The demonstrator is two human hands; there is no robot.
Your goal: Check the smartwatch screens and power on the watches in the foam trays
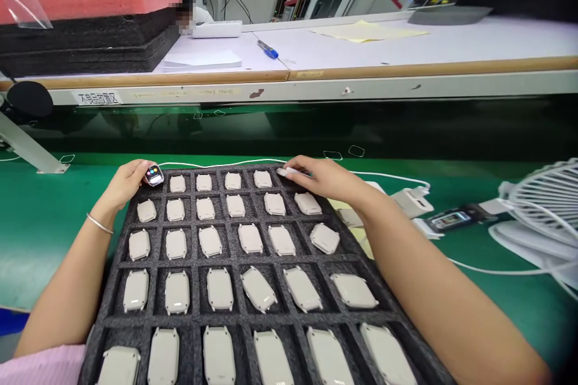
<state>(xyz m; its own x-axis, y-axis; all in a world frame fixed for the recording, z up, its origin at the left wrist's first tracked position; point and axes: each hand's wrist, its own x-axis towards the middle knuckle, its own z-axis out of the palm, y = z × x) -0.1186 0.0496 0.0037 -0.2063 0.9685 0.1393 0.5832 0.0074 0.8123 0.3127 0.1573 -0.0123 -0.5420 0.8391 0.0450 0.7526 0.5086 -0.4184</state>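
Observation:
A black foam tray [109,298] with square compartments spreads out in front of me. Most compartments hold a pale watch case [220,289] lying back side up, some of them turned askew. At the tray's far left corner, my left hand [127,180] pinches a smartwatch [154,175] whose screen is lit with coloured icons. My right hand [323,177] reaches over the far right corner, thumb and fingers closed around a pale watch case [289,172] that they partly cover.
Behind the tray runs a white cable [217,164]. On the right are a white charger block [413,200], a black device with a small display [451,219] and a white fan [548,198]. A raised shelf [316,51] bears stacked red and black foam [90,12] and a blue pen [268,49].

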